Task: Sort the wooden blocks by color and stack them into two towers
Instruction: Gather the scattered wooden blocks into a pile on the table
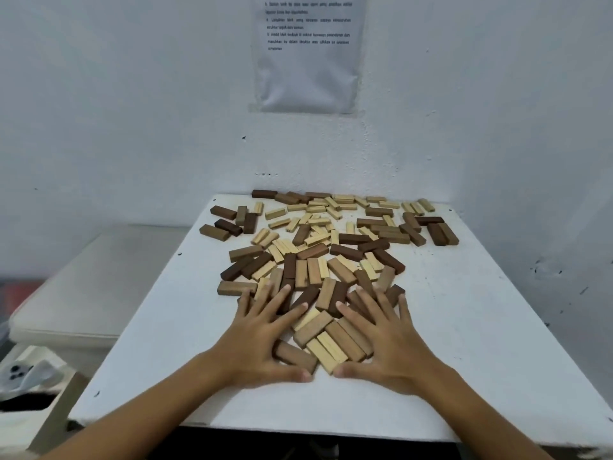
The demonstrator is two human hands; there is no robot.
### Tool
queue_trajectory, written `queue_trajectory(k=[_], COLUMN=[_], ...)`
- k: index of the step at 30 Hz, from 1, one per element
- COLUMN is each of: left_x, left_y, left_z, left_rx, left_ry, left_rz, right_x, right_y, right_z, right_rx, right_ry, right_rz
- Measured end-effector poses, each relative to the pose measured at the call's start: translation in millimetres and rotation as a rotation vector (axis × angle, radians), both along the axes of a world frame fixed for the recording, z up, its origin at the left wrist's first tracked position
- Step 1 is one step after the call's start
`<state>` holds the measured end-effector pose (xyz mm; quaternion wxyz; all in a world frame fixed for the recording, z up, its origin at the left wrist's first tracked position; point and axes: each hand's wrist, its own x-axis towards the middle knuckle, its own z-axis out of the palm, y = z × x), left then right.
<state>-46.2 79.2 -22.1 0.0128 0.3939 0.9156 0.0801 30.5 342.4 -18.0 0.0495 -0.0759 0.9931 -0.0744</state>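
- The wooden blocks (318, 247) lie scattered flat across the white desk (464, 327), spread from the 12 o'clock edge by the wall down toward the middle; no tower has been started, so the task looks to be at its very beginning.
- Light, mid-brown and dark pieces are thoroughly mixed, with a dense pale cluster (318, 210) near 12 o'clock and darker groups out at 10 o'clock (229, 222) and 2 o'clock (428, 229).
- The left hand (265, 340) lies flat with fingers straight and spread, palm down on the blocks at about 7 o'clock of the pile; it grips nothing.
- The right hand (388, 336) mirrors it at about 5 o'clock, fingers also straight and fanned, pressing on blocks rather than holding any.
- Between the two thumbs sits a small huddle of blocks (328, 340) at 6 o'clock, light and brown side by side (which suggests the hands are corralling or raking pieces closer, not yet choosing by colour).
- Flat, spread hands suit sweeping many loose pieces at once; picking one out will call for a pinch instead.
- My reading: sorting comes next, and bare desk at 4 and 8 o'clock would serve as the two tower sites.
- A printed sheet (308, 54) hangs on the wall at 12 o'clock; its text is too small to read.
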Motion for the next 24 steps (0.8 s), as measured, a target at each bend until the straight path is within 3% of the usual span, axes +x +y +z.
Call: queue_trajectory(k=[10,16,21,24], left_x=[-71.6,-103.0,-154.7,-216.4], left_y=[27.4,39.2,12.6,-25.0], left_z=[15.5,29.3,41.0,37.5], left_rx=[0.096,0.121,0.452,0.462], left_ry=[-0.084,-0.037,0.065,0.192], left_rz=[0.151,0.207,0.287,0.499], right_x=[-79.1,-103.5,-132.7,-170.3], right_y=[14.8,12.8,52.8,120.2], right_z=[6.8,20.2,43.3,40.3], right_rx=[-0.139,-0.205,-0.555,-0.430], right_ry=[0.115,0.202,0.332,0.408], right_rz=[-0.100,-0.179,-0.310,-0.509])
